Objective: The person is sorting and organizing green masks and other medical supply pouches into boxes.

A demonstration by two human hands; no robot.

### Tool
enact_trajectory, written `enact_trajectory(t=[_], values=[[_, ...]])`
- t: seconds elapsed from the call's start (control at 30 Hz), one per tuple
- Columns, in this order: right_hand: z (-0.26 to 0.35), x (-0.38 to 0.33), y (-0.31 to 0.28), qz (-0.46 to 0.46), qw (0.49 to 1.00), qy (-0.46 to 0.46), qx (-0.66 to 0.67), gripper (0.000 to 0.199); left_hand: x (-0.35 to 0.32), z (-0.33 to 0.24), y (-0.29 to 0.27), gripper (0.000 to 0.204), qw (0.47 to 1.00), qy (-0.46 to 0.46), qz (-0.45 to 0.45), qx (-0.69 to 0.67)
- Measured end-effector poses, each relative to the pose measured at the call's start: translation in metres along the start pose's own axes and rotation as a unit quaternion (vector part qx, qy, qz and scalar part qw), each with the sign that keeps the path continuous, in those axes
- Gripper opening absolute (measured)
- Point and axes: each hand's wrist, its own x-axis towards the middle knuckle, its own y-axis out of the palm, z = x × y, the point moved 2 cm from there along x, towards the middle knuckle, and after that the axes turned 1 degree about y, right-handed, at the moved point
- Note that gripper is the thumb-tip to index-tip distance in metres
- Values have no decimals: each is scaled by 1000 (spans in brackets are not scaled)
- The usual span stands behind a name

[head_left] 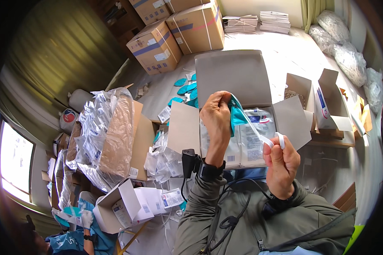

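Observation:
My left hand (216, 119) is closed on a teal fabric piece (238, 117) with a white strap, raised above an open carton. The white strap (249, 121) stretches from it down to my right hand (283, 163), whose thumb and fingers pinch its curled end. Beneath my hands, the open carton (232, 78) has its flaps spread out and holds white printed packets (254, 146) in rows. The far side of the teal piece is hidden by my left hand.
At left stands a plastic-lined carton (119, 136) heaped with clear-wrapped packets. Loose teal pieces (187, 89) lie beyond it. A small white box (117, 206) is near a co-worker's gloved hand (86, 219). Open cartons (327, 102) stand at right, taped boxes (155, 46) behind.

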Motion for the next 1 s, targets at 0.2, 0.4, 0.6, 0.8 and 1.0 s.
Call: enact_trajectory(t=[0.2,0.4,0.6,0.8,1.0], values=[[2,-1,-4,-28,1000,-10,-10,15,-2,0,8,10,999,-29,27,-22],[4,-5,-8,-10,1000,1,-13,17,-3,4,-6,8,999,-39,24,-16],[-32,34,-4,-61,996,38,-58,15,-24,-18,-12,27,993,-36,109,-16],[-52,29,13,87,916,-96,-379,8,-24,-6,-16,52,995,-12,45,85],[-38,17,21,169,903,-91,-385,10,-3,14,-21,57,975,55,-106,190]])
